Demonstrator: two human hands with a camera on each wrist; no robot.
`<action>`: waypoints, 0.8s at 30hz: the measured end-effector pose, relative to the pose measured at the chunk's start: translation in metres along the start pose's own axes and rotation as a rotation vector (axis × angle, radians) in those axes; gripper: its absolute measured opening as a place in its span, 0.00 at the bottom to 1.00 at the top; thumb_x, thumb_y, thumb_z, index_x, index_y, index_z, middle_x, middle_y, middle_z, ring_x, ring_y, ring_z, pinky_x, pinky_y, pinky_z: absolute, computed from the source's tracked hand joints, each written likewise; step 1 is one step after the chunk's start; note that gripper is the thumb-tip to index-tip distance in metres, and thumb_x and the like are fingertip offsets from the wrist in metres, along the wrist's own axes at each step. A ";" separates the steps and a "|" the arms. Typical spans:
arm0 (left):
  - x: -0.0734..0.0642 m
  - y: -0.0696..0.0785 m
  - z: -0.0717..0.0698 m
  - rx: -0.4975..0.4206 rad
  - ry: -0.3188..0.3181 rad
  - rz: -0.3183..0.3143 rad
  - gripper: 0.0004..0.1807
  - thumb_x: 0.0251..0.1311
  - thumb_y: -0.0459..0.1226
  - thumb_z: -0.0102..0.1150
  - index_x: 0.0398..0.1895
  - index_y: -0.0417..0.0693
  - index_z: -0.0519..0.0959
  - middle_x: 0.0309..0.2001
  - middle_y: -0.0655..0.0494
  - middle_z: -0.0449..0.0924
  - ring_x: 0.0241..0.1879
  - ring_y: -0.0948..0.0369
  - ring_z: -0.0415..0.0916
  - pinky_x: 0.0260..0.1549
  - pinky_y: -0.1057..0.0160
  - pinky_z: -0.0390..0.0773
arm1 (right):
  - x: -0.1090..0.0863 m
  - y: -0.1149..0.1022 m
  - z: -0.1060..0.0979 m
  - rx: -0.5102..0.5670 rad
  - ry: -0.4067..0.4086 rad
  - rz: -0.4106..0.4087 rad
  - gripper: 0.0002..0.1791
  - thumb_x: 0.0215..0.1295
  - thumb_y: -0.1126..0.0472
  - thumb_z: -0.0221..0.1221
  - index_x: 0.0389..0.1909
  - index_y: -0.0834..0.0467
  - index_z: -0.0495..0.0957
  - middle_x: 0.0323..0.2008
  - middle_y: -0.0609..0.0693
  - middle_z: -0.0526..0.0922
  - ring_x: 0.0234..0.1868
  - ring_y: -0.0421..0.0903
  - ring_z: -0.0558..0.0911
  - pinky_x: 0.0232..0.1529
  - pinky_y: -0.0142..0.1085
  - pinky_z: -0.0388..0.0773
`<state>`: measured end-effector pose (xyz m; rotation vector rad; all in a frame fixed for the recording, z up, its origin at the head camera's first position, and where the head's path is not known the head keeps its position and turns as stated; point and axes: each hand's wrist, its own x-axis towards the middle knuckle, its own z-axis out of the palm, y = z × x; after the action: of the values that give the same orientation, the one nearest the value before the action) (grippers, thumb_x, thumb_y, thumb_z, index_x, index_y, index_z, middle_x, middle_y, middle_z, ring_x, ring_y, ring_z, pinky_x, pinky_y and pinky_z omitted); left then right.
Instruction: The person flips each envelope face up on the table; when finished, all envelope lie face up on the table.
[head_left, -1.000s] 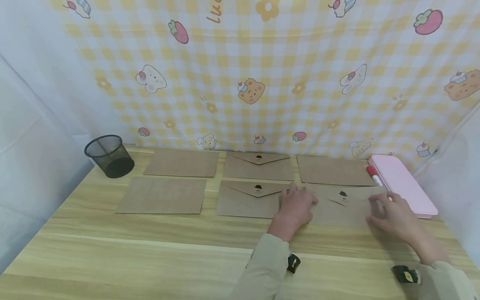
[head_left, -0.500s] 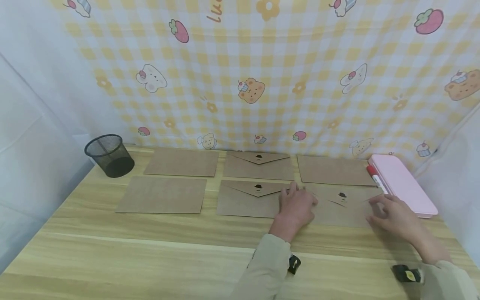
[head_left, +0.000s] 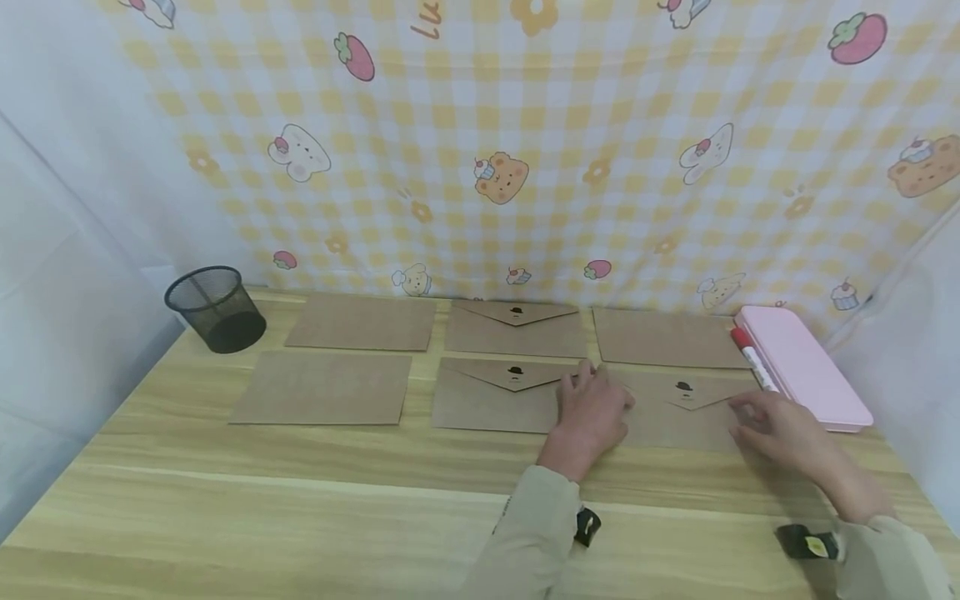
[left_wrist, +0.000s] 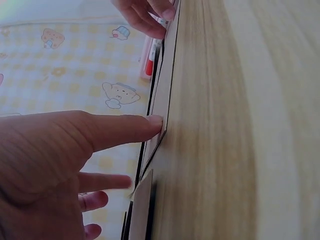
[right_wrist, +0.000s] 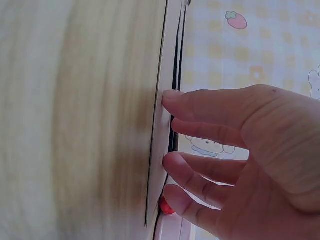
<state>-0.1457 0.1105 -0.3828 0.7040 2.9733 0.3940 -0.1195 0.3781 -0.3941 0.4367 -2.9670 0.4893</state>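
Observation:
A brown kraft paper envelope (head_left: 667, 429) lies flap side up at the right of the front row, with a small hat print on its pointed flap. My left hand (head_left: 588, 417) reaches over its left edge; in the left wrist view the straight thumb (left_wrist: 127, 130) presses on the paper. At the right edge, my right hand (head_left: 783, 433) rests its fingertips on the envelope, thumb and fingers spread apart in the right wrist view. Just left of the left hand is another flap-up envelope (head_left: 480, 408), partly covered by that hand.
Behind lie a flap-up envelope (head_left: 517, 340) and a plain-side envelope (head_left: 671, 340). Two more plain-side envelopes, one at the front left (head_left: 322, 387), lie leftward. A black mesh pen holder (head_left: 225, 321) stands at the far left. A red-capped marker (head_left: 753, 358) touches a pink case (head_left: 806, 367) at right.
The right hand has shifted slightly left along the envelope's right end, and the flap's pointed edge now shows more fully. The left hand has stayed in place. The head view has tilted slightly.

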 end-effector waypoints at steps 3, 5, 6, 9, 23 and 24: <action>0.000 0.002 0.000 -0.013 0.012 -0.010 0.19 0.52 0.44 0.65 0.48 0.75 0.80 0.61 0.59 0.67 0.59 0.58 0.55 0.44 0.59 0.59 | 0.000 0.001 -0.001 0.002 -0.006 0.006 0.18 0.45 0.68 0.68 0.38 0.69 0.77 0.34 0.65 0.80 0.34 0.63 0.79 0.35 0.56 0.74; 0.000 0.002 0.000 -0.029 0.023 -0.023 0.19 0.52 0.42 0.66 0.47 0.75 0.80 0.57 0.61 0.71 0.57 0.58 0.55 0.43 0.59 0.59 | -0.001 0.002 -0.002 0.004 -0.006 0.003 0.18 0.45 0.68 0.68 0.38 0.69 0.77 0.33 0.64 0.80 0.33 0.62 0.79 0.34 0.56 0.74; 0.000 0.003 0.001 -0.040 0.027 -0.030 0.20 0.52 0.41 0.66 0.47 0.75 0.80 0.54 0.63 0.72 0.56 0.58 0.56 0.43 0.59 0.59 | -0.001 0.002 -0.002 0.006 0.000 -0.001 0.18 0.45 0.68 0.68 0.38 0.69 0.77 0.33 0.64 0.80 0.33 0.61 0.79 0.33 0.55 0.74; 0.001 0.004 0.003 -0.069 0.029 -0.046 0.20 0.52 0.39 0.66 0.47 0.75 0.80 0.53 0.64 0.72 0.54 0.59 0.56 0.43 0.58 0.59 | -0.001 0.003 -0.003 0.009 0.002 -0.007 0.18 0.45 0.67 0.68 0.39 0.70 0.77 0.32 0.62 0.79 0.31 0.58 0.78 0.31 0.53 0.74; 0.026 -0.028 -0.021 -0.432 0.028 0.027 0.25 0.60 0.44 0.59 0.60 0.50 0.72 0.60 0.57 0.69 0.59 0.58 0.62 0.58 0.61 0.61 | 0.011 0.000 -0.033 0.034 0.099 0.038 0.20 0.55 0.63 0.64 0.43 0.74 0.73 0.37 0.71 0.78 0.28 0.58 0.80 0.24 0.38 0.74; 0.029 -0.030 -0.023 -0.430 0.014 0.041 0.25 0.60 0.43 0.59 0.61 0.49 0.71 0.60 0.57 0.69 0.61 0.59 0.62 0.59 0.62 0.60 | 0.015 -0.001 -0.035 0.040 0.091 0.037 0.20 0.55 0.63 0.64 0.43 0.74 0.73 0.37 0.72 0.78 0.29 0.61 0.80 0.24 0.38 0.74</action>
<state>-0.1876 0.0927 -0.3688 0.7091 2.7414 1.0019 -0.1318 0.3849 -0.3581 0.3539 -2.8867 0.5581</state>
